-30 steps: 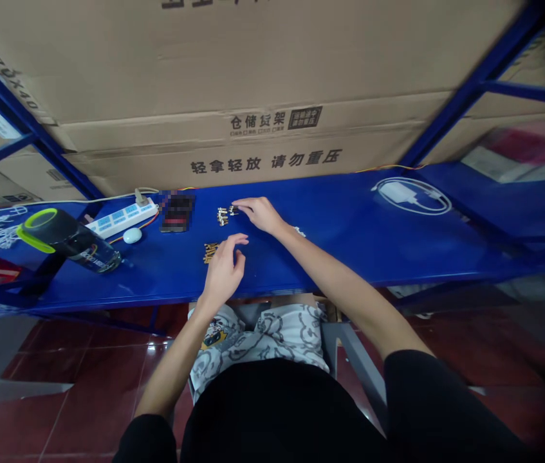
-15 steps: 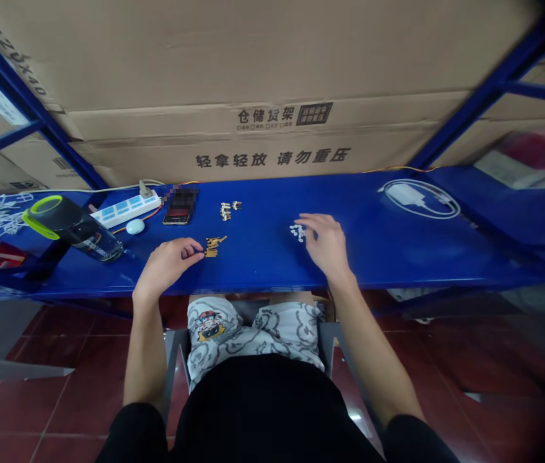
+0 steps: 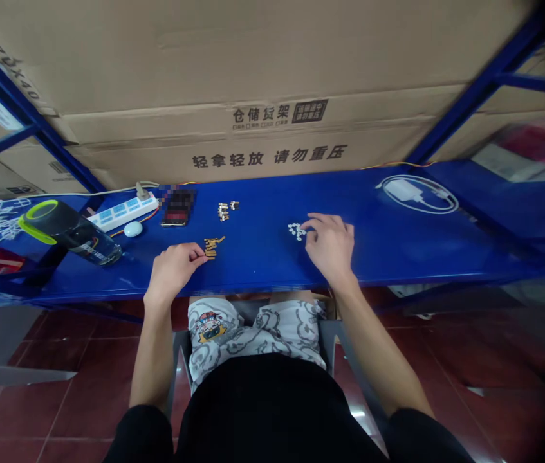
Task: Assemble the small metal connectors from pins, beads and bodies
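My left hand (image 3: 175,267) is at the near-left edge of a small pile of gold-coloured cylindrical pieces (image 3: 211,244), thumb and forefinger pinched on one of them. My right hand (image 3: 330,244) hovers beside a cluster of tiny white pieces (image 3: 295,229), its thumb and forefinger curled together at the right edge of the cluster. Whatever lies between those fingertips is too small to make out. Farther back, between the two piles, lie several joined pieces (image 3: 223,211), part white and part gold-brown.
On the blue shelf (image 3: 262,257), a power strip (image 3: 125,211), a phone (image 3: 178,209), a pale round object (image 3: 133,229) and a dark bottle (image 3: 72,231) with a yellow-green ring lie left. A charger with coiled white cable (image 3: 417,193) lies right. Large cardboard boxes (image 3: 272,58) stand behind.
My left hand has moved slightly right, its fingertips now on a gold-coloured piece. My right hand has shifted a little right from the white pieces, its fingers drawn closer together. The view has tilted slightly.
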The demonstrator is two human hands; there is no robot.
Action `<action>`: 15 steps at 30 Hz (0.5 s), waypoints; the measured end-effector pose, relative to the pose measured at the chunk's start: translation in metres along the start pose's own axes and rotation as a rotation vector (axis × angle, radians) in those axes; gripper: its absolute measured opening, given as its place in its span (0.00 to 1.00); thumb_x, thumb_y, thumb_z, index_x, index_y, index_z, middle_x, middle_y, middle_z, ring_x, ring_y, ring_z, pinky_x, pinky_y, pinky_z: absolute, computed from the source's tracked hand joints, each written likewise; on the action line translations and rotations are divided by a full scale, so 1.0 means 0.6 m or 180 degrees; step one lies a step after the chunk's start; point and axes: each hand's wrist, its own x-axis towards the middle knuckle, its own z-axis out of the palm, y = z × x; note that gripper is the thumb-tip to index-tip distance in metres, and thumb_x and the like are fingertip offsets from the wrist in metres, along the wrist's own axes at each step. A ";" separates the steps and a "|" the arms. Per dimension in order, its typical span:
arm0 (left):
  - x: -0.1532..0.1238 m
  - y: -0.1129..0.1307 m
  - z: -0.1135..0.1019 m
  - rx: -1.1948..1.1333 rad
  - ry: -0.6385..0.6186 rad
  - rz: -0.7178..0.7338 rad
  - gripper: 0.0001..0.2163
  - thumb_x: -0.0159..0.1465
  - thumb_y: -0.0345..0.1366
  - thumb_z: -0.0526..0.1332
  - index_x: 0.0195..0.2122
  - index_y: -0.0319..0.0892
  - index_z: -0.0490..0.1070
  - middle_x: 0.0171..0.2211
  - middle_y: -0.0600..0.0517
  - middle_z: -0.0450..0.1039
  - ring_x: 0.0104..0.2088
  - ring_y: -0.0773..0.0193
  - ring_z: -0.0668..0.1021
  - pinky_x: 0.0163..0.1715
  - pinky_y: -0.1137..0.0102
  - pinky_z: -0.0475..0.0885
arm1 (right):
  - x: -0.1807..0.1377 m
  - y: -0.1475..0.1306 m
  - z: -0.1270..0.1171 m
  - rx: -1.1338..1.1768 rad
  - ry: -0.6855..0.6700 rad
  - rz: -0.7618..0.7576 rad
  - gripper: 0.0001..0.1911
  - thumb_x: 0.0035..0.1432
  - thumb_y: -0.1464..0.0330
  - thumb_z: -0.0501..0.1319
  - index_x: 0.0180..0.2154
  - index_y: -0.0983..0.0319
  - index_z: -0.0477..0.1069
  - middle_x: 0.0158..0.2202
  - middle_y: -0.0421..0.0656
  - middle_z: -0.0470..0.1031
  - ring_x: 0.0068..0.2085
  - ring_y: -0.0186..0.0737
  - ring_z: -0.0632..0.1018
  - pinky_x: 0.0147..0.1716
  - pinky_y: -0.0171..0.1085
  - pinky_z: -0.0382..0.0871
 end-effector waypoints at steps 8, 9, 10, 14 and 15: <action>-0.011 0.023 0.011 0.0074 -0.0072 0.0462 0.04 0.66 0.41 0.66 0.34 0.50 0.78 0.35 0.57 0.81 0.34 0.59 0.80 0.28 0.69 0.60 | 0.002 0.011 -0.060 -0.0088 -0.1150 0.0161 0.08 0.61 0.66 0.63 0.41 0.51 0.78 0.38 0.39 0.82 0.35 0.44 0.79 0.29 0.38 0.59; -0.011 0.032 0.017 0.0025 -0.0094 0.0576 0.04 0.66 0.40 0.66 0.34 0.50 0.78 0.34 0.57 0.80 0.33 0.60 0.80 0.28 0.69 0.60 | 0.003 0.010 -0.058 -0.0047 -0.1186 0.0169 0.07 0.61 0.65 0.63 0.41 0.51 0.79 0.37 0.38 0.82 0.36 0.44 0.79 0.28 0.38 0.59; -0.010 0.040 0.023 -0.0027 -0.0094 0.0686 0.04 0.66 0.40 0.66 0.34 0.50 0.78 0.34 0.58 0.80 0.33 0.61 0.79 0.28 0.69 0.60 | 0.003 0.009 -0.054 -0.0023 -0.1198 0.0174 0.07 0.60 0.64 0.64 0.41 0.51 0.79 0.37 0.38 0.82 0.36 0.44 0.79 0.28 0.38 0.59; -0.001 0.070 0.053 -0.0214 0.0059 0.1022 0.03 0.67 0.38 0.66 0.36 0.49 0.79 0.37 0.57 0.80 0.34 0.62 0.79 0.28 0.70 0.62 | 0.004 0.001 -0.038 -0.0049 -0.1141 0.0171 0.05 0.61 0.63 0.64 0.38 0.52 0.80 0.38 0.40 0.81 0.36 0.44 0.79 0.28 0.38 0.60; 0.001 0.074 0.060 -0.0256 0.0099 0.1083 0.04 0.68 0.38 0.66 0.37 0.48 0.79 0.37 0.57 0.80 0.34 0.62 0.79 0.28 0.70 0.63 | 0.004 -0.001 -0.036 -0.0069 -0.1139 0.0164 0.05 0.62 0.64 0.64 0.37 0.53 0.80 0.38 0.41 0.81 0.35 0.44 0.79 0.28 0.38 0.60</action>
